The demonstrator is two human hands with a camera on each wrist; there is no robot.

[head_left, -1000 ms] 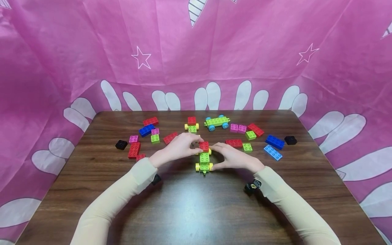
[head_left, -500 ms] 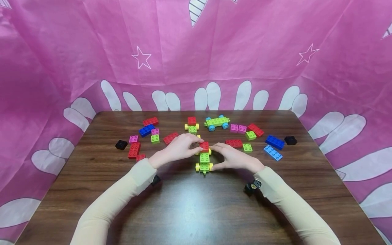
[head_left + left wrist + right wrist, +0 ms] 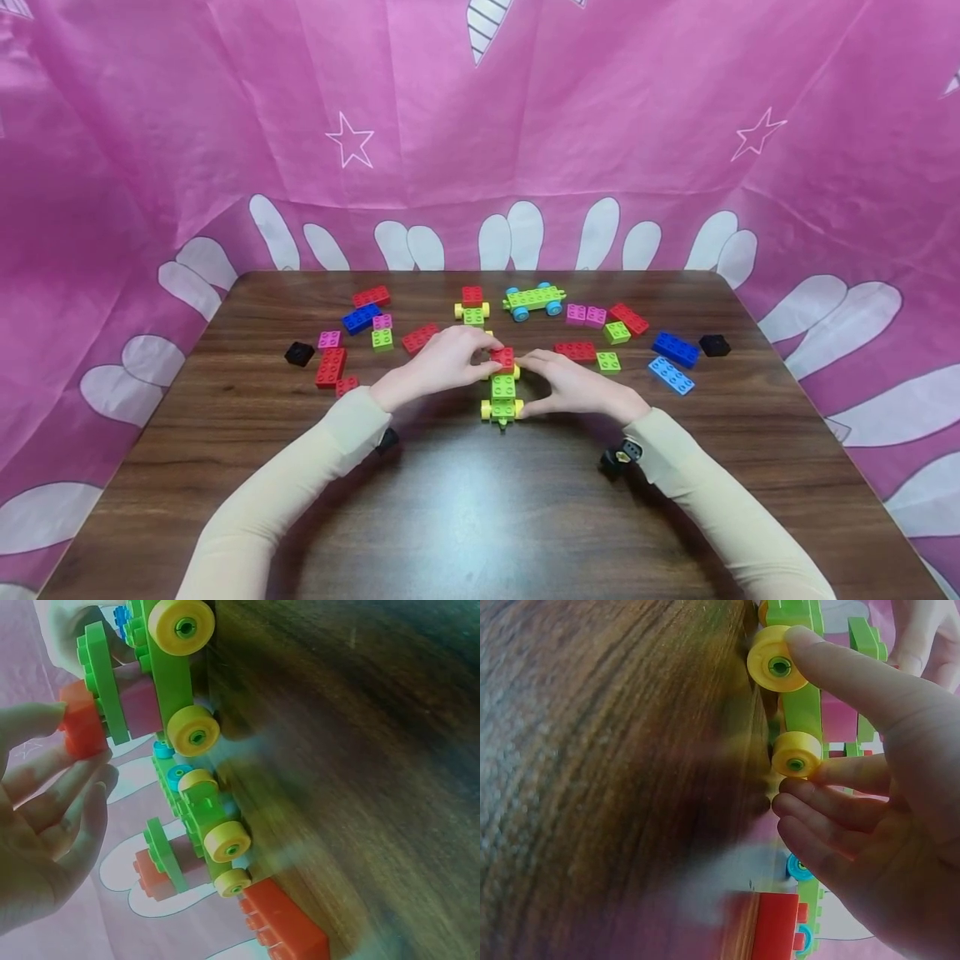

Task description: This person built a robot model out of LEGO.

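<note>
Head view slightly further left.

You have three wheeled cars (image 3: 503, 388), two black blocks (image 3: 300, 354), two dark blue bricks (image 3: 676, 349), one light blue brick (image 3: 671, 375), four loose pink bricks (image 3: 576, 314), three loose green bricks (image 3: 617, 332) and, one being partly hidden, probably six loose red bricks (image 3: 331, 367).

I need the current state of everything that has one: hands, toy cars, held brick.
Left hand: pinching the red top brick.
Right hand: thumb and finger against yellow wheels.
Red top brick: on the near car; whether fully seated, cannot tell.
Near car: upright on its wheels.
Second yellow-wheeled car: upright, stacked.
Blue-wheeled car: upright, nothing stacked on it.
</note>
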